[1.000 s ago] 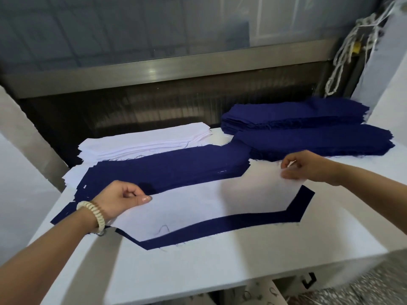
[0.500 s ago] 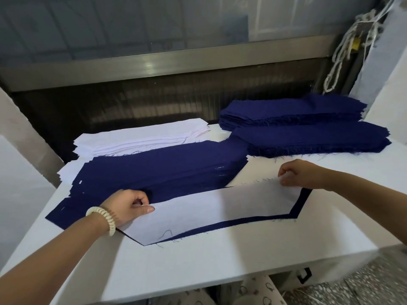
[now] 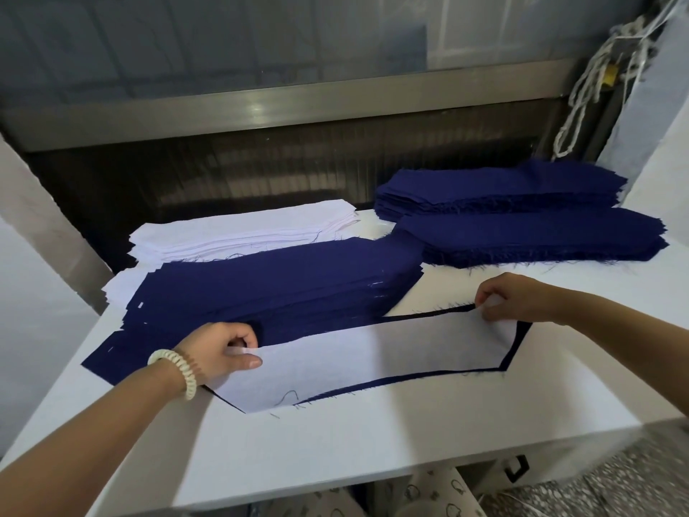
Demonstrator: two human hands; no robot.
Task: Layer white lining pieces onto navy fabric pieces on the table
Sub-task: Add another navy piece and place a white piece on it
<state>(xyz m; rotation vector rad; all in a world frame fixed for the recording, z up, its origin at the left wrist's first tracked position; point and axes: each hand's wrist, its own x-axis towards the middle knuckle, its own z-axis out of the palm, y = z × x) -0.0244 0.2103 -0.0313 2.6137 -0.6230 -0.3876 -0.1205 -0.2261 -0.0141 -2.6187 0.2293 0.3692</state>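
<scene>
Two hands (left (image 3: 220, 352), right (image 3: 516, 298)) pinch one lining piece (image 3: 373, 361).

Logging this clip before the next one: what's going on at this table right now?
A person is laying a white lining piece over a single navy piece at the front of the table. The left hand pinches the lining's left end, the right hand its right end. Navy shows as a thin border along the near and right edges. Behind lie a navy stack, a white stack and two more navy stacks.
</scene>
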